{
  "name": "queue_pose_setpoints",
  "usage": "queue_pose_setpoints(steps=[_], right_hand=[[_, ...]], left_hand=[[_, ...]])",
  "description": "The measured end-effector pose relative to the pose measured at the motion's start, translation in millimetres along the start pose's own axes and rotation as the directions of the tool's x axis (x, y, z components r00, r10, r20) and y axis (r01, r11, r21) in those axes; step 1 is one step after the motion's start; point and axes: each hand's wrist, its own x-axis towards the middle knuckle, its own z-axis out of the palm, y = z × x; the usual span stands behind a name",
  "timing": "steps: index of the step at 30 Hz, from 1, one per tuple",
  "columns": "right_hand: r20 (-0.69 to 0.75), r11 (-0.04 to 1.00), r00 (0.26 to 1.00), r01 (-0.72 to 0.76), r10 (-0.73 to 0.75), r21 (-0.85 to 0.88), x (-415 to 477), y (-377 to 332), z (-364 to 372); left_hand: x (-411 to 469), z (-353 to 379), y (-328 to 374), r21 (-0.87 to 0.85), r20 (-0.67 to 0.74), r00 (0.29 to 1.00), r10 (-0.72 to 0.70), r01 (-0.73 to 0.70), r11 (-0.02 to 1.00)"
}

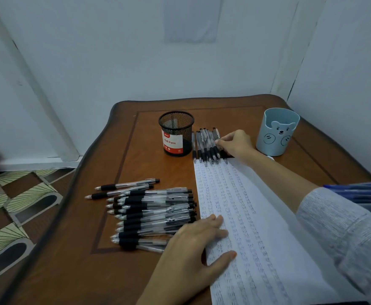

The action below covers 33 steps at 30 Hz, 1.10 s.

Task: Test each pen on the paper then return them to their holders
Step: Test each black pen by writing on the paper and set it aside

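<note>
Step, judged: pen testing. Left hand (193,245) flat, pinning paper (268,238). Right hand (235,144) pinches a pen (215,134) in the row (202,146) near the bench's far edge, beside mesh holder (175,133). Next: lift it clear of neighbours.

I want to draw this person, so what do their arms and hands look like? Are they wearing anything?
The left hand and right hand are bare: no gloves, rings or watch show. The right arm wears a light grey ribbed sleeve ending partway along the forearm. The left forearm is bare as far as the picture shows.
</note>
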Motion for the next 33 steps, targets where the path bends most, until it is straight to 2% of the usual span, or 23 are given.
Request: queue_pose_setpoints(steps=[6, 10, 12, 15, 17, 22, 29, 33], right_hand=[[0.090, 0.987, 0.994, 0.074, -0.061, -0.142, -16, -1, -10], [0.050, 0.937, 0.971, 0.238, -0.234, -0.255, -35, -3, -11], [0.058, 0.923, 0.940, 0.342, -0.337, -0.179, -49, -5, -11], [0.304, 0.920, 0.879, 0.392, -0.368, -0.019, -73, -8, -8], [0.428, 0.911, 0.821, 0.413, -0.378, 0.013, -84, -8, -4], [0.531, 0.905, 0.753, 0.420, -0.390, 0.069, -101, -6, 7], [0.492, 0.922, 0.787, 0.376, -0.372, 0.096, -107, 1, 10], [0.386, 0.926, 0.851, 0.266, -0.356, 0.267, -110, 6, 4]], left_hand=[[0, -2, 2, 0.003, -0.002, 1.000, 0.001, -0.001, 1.000], [0, -1, 2, 0.002, -0.014, 1.000, 0.004, -0.004, 1.000], [-1, -1, 2, -0.004, -0.013, 1.000, 0.002, -0.002, 1.000], [0, -1, 3, -0.012, -0.022, 1.000, 0.004, -0.004, 1.000], [0, -2, 3, -0.020, -0.024, 1.000, 0.001, -0.001, 1.000], [0, -2, 3, -0.018, -0.028, 1.000, 0.008, -0.008, 1.000], [1, -1, 1, -0.009, -0.024, 1.000, 0.012, -0.012, 1.000], [0, -1, 1, 0.002, -0.027, 0.999, 0.017, -0.017, 1.000]])
